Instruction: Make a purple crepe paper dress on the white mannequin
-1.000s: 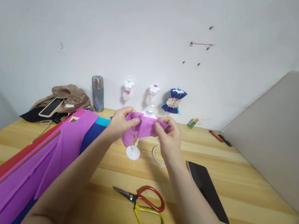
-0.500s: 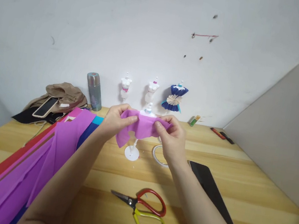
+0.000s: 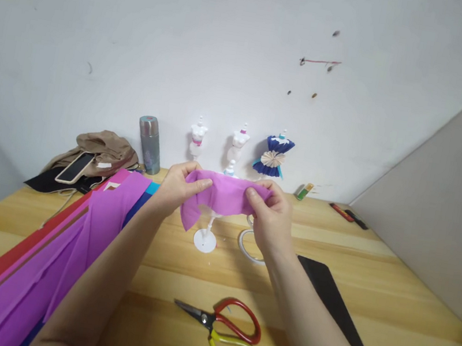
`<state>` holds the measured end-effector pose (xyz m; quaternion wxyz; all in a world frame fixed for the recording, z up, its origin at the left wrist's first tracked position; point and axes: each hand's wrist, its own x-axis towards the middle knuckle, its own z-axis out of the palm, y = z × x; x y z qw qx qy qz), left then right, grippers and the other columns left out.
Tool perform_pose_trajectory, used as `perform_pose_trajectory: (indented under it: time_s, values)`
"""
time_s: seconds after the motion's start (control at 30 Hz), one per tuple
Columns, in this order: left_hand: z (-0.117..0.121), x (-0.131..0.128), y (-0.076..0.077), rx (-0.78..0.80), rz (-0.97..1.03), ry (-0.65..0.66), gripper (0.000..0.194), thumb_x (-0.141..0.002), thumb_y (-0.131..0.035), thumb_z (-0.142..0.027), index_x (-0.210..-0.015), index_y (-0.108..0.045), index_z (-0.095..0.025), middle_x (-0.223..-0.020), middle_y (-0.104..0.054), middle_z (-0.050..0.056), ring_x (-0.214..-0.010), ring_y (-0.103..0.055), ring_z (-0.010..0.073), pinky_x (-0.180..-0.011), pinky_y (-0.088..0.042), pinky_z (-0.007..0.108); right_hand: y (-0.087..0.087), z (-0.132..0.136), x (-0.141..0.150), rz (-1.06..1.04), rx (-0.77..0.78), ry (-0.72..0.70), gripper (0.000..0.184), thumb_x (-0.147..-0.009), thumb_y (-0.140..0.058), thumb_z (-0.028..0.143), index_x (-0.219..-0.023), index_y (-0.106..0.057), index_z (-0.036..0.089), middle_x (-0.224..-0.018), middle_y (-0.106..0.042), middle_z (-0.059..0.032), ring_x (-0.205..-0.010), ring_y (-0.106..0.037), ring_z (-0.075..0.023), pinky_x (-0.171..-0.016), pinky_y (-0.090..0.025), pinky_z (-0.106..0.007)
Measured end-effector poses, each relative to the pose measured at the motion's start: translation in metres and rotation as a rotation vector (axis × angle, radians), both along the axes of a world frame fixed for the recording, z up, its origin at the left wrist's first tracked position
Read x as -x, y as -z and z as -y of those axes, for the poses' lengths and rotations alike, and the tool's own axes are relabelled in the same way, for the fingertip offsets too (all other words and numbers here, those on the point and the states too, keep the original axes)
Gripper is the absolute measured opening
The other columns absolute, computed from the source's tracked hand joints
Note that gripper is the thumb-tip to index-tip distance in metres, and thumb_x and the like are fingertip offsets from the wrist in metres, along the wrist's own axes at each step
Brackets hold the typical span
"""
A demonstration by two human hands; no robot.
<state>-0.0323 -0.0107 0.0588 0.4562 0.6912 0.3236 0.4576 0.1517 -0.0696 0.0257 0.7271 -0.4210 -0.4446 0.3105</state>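
Note:
A strip of purple crepe paper (image 3: 227, 195) is stretched between my two hands at the middle of the view. My left hand (image 3: 180, 185) pinches its left part between thumb and fingers, and a loose end hangs below that hand. My right hand (image 3: 269, 211) pinches the right end. Right behind the strip stands a small white mannequin (image 3: 230, 167). Its neck shows above the paper and its round base (image 3: 205, 241) below; the torso is mostly hidden. Scissors (image 3: 204, 318) with one red and one yellow handle lie nearer me on the table.
Sheets of purple, red and blue paper (image 3: 47, 249) lie at left. Behind them are a phone (image 3: 76, 167), brown cloth (image 3: 106, 144) and a flask (image 3: 149, 145). Three mannequins line the wall, one in a blue dress (image 3: 271, 162). Right are a tape roll (image 3: 247, 251) and a black tablet (image 3: 332, 306).
My hands have drawn slightly apart, so the purple strip is flatter and wider. It now covers the mannequin's shoulders. The whole view has shifted slightly.

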Motion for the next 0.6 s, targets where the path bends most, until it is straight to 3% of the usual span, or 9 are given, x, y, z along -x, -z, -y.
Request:
perform_pose_trajectory:
  time_s: [0.3, 0.5, 0.6]
  values:
    - [-0.0019, 0.0013, -0.0001, -0.057, -0.040, -0.018, 0.027, -0.070, -0.070, -0.036, -0.067, -0.052, -0.017, -0.063, -0.051, -0.004, -0.063, -0.049, 0.0112, -0.059, -0.038, 0.023, -0.0015, -0.0005, 0.0010, 0.072, -0.019, 0.049, 0.025, -0.072, -0.074, 0.039, -0.072, -0.054, 0.023, -0.063, -0.050, 0.0041, -0.054, -0.043, -0.0113, -0.047, -0.043, -0.025]
    - [-0.0051, 0.0012, 0.0025, -0.087, -0.040, -0.030, 0.023, -0.070, -0.070, -0.031, -0.065, -0.051, -0.018, -0.062, -0.051, -0.004, -0.062, -0.047, 0.0109, -0.058, -0.037, 0.023, -0.0020, 0.0007, -0.0019, 0.128, -0.012, -0.051, 0.026, -0.065, -0.080, 0.034, -0.078, -0.060, 0.023, -0.073, -0.060, 0.0016, -0.065, -0.054, -0.0148, -0.057, -0.052, -0.030]
    - [-0.0061, 0.0018, 0.0025, -0.108, -0.055, -0.030, 0.024, -0.070, -0.070, -0.030, -0.064, -0.051, -0.018, -0.061, -0.050, -0.004, -0.061, -0.045, 0.0105, -0.057, -0.036, 0.023, -0.0013, 0.0001, -0.0026, 0.151, 0.003, -0.094, 0.025, -0.064, -0.082, 0.031, -0.072, -0.060, 0.021, -0.084, -0.065, -0.0019, -0.065, -0.057, -0.0140, -0.055, -0.051, -0.028]
